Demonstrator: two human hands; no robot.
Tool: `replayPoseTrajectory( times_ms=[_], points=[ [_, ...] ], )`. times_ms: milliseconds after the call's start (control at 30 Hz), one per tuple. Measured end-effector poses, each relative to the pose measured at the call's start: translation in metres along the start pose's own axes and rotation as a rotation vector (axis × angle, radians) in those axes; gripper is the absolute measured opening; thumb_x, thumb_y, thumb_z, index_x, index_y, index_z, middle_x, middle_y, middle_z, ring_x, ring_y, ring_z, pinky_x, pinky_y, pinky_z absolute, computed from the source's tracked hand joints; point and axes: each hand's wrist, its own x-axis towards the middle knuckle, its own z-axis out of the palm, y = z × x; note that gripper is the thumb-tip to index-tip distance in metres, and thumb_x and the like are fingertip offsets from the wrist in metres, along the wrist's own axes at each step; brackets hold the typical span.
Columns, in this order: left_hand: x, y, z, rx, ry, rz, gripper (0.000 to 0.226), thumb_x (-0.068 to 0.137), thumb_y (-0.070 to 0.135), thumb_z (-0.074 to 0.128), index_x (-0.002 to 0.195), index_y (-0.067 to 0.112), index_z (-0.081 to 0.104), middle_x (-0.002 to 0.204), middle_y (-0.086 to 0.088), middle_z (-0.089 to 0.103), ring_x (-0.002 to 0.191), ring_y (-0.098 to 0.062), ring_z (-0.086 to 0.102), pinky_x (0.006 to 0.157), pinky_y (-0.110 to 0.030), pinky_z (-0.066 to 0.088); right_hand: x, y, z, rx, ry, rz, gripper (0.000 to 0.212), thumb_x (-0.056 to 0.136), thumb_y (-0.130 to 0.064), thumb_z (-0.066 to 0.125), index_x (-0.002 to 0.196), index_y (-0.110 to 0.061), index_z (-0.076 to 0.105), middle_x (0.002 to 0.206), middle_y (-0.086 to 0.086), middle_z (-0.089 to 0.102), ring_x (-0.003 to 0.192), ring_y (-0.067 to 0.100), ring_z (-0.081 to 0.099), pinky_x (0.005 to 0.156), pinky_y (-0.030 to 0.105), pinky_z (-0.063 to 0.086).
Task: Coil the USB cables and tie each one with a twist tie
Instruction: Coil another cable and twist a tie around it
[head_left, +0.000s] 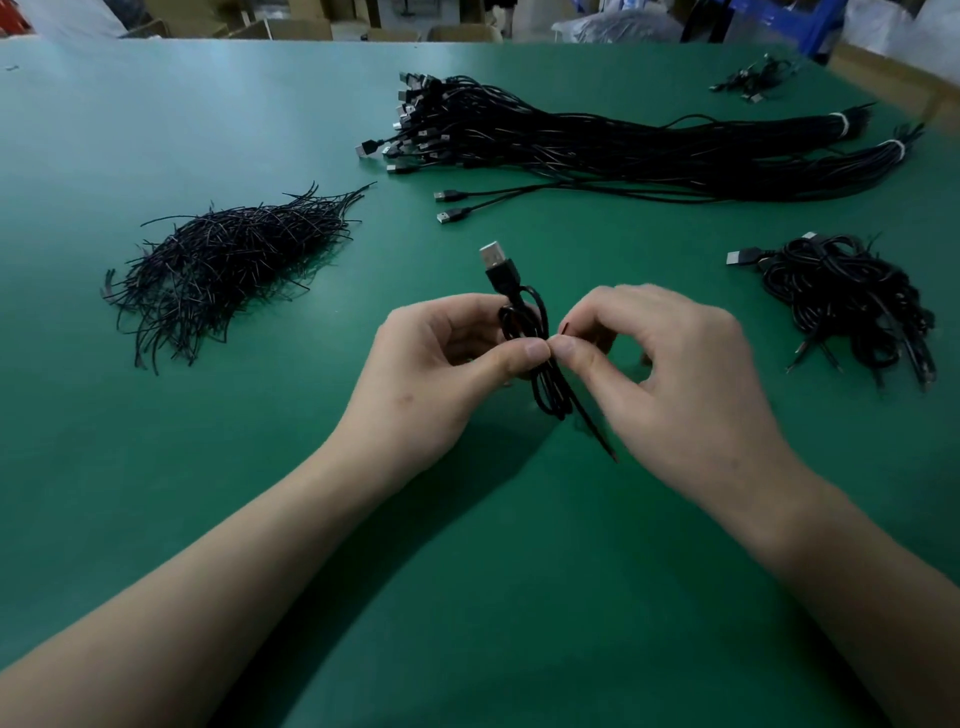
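Observation:
A black USB cable (540, 379) is folded into a narrow coil above the green table (260, 493); its plug (498, 265) points up and away. My left hand (441, 364) grips the coil at its middle, thumb across the front. My right hand (670, 364) pinches a thin black twist tie (566, 328) right beside the left thumb. The cable's loose tail (597, 431) hangs down toward the table.
A heap of black twist ties (223, 265) lies to the left. Big bundles of straight USB cables (597, 140) stretch across the back. A pile of coiled cables (852, 301) sits at the right, a smaller clump (753, 80) far back right. Cardboard boxes line the far edge.

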Motion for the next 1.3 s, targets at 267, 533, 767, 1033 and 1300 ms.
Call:
replayPoseTrajectory(
  times_ms=[267,533,767,1033,1300],
  points=[
    [-0.001,0.004,-0.002,0.171,-0.096,0.075,0.02,0.084,0.022,0.076,0.103,0.025,0.074,0.098,0.001,0.079,0.095,-0.017,0.075,0.096,-0.04,0.057,0.005,0.006,-0.011,0.24,-0.392,0.154,0.025,0.101,-0.027,0.056,0.077,-0.021,0.06,0.059,-0.001,0.061,0.052,0.006,0.047,0.054,0.024,0.037],
    [-0.004,0.015,-0.005,0.555,0.006,0.56,0.018,0.09,0.017,0.077,0.106,0.01,0.076,0.095,0.001,0.074,0.085,-0.012,0.071,0.08,-0.03,0.057,0.004,0.003,-0.003,1.234,-0.518,0.68,0.017,0.087,-0.022,0.057,0.072,-0.015,0.059,0.053,-0.004,0.038,0.045,0.008,0.028,0.048,0.027,0.012],
    [0.0,0.012,-0.009,0.767,-0.021,0.831,0.02,0.1,0.013,0.065,0.116,0.014,0.076,0.103,-0.003,0.071,0.091,-0.021,0.066,0.081,-0.032,0.052,0.002,0.0,0.005,1.235,-0.34,0.602,0.028,0.081,-0.018,0.061,0.104,-0.001,0.06,0.062,0.003,0.035,0.045,0.006,0.031,0.044,0.02,0.019],
    [-0.004,0.01,0.002,0.071,0.108,0.141,0.021,0.097,0.037,0.06,0.106,0.026,0.075,0.106,0.007,0.074,0.103,-0.008,0.068,0.086,-0.028,0.055,-0.001,-0.001,0.004,0.576,-0.065,0.12,0.023,0.102,-0.021,0.054,0.081,-0.012,0.058,0.062,-0.009,0.046,0.057,0.014,0.04,0.053,0.032,0.035],
    [-0.004,0.011,0.002,0.016,-0.015,0.017,0.02,0.085,0.032,0.072,0.092,0.014,0.078,0.079,0.005,0.075,0.069,-0.004,0.064,0.065,-0.021,0.051,-0.001,-0.001,0.007,0.518,-0.118,0.139,0.022,0.1,-0.019,0.054,0.081,-0.009,0.058,0.06,-0.01,0.043,0.057,0.009,0.036,0.055,0.029,0.03]
  ],
)
